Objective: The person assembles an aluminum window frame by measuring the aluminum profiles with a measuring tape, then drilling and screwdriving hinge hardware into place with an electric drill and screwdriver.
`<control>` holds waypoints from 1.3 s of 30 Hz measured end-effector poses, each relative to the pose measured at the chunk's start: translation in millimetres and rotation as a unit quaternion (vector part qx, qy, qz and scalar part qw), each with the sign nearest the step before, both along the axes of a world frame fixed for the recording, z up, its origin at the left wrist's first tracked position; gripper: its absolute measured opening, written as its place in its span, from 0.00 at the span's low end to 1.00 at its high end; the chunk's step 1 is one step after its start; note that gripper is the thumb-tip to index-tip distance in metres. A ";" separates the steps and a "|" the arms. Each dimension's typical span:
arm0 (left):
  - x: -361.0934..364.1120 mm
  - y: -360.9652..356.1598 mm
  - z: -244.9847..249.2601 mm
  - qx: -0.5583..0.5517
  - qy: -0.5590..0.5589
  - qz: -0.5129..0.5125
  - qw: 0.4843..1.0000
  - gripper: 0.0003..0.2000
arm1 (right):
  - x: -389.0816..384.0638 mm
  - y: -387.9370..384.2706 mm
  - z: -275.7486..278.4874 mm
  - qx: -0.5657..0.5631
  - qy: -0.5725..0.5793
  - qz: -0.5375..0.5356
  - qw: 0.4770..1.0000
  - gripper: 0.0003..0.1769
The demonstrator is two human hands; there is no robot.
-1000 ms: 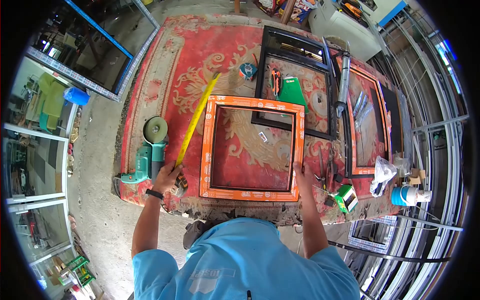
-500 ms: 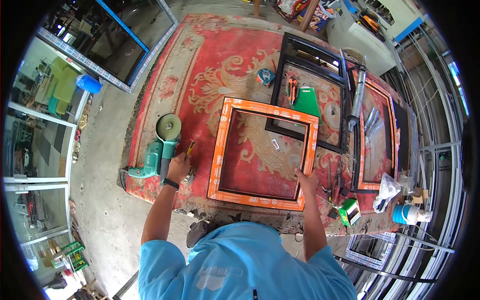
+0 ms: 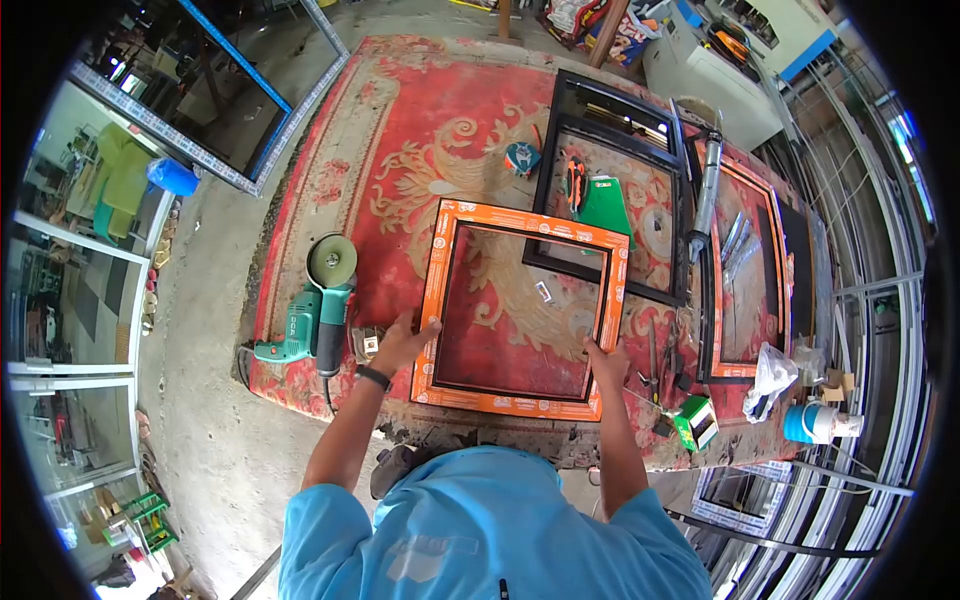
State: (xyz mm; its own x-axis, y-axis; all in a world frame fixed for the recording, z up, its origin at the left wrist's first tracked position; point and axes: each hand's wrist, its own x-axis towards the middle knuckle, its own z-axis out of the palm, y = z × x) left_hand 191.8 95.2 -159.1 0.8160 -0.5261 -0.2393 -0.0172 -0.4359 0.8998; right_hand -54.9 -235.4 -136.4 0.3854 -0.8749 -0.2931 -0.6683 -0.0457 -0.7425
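Observation:
A square frame (image 3: 520, 408) covered in orange printed protective film, with a black inner edge, lies in front of me on the carpet. At its left bar, my left hand (image 3: 402, 345) has its fingers closed on the edge. My right hand (image 3: 606, 364) grips the right bar, thumb on the inner side. Just left of my left hand, a small tape measure (image 3: 368, 345) with a white label rests on the carpet. Farther left lies a green angle grinder (image 3: 312, 325) with its disc facing up. The frame's upper right corner overlaps a black frame (image 3: 612, 283).
The red patterned carpet (image 3: 400, 120) covers the work surface. Orange-handled pliers (image 3: 575, 185), a green box (image 3: 605, 205) and a teal roundish tool (image 3: 521, 158) lie beyond. To the right are a caulking gun (image 3: 708, 190), another orange-filmed frame (image 3: 780, 260) and a green-white box (image 3: 697, 424).
My left hand has let go of the tape measure beside the grinder and moved right onto the orange frame's left bar. The right hand still grips the right bar.

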 end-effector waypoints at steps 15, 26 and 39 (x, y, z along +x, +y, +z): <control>-53.7 -30.0 219.5 -0.499 0.332 -0.170 0.782 0.30 | 56.2 -38.2 -13.0 0.192 -0.138 0.211 0.948 0.20; -120.8 -56.2 254.5 -0.535 0.344 -0.006 0.771 0.14 | 39.0 -49.6 57.9 0.300 -0.137 0.346 0.878 0.33; -172.8 -124.6 214.4 -0.464 0.273 -0.007 0.843 0.17 | -4.1 77.6 301.7 -0.442 0.122 0.428 0.779 0.55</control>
State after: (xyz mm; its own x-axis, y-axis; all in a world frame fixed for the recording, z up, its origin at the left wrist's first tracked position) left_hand 19.0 -29.4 55.3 0.7096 -0.7022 -0.0578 0.5108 0.4562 0.7287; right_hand -59.0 -157.8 165.3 0.9659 -0.2286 0.1217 -0.2274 -0.9735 -0.0240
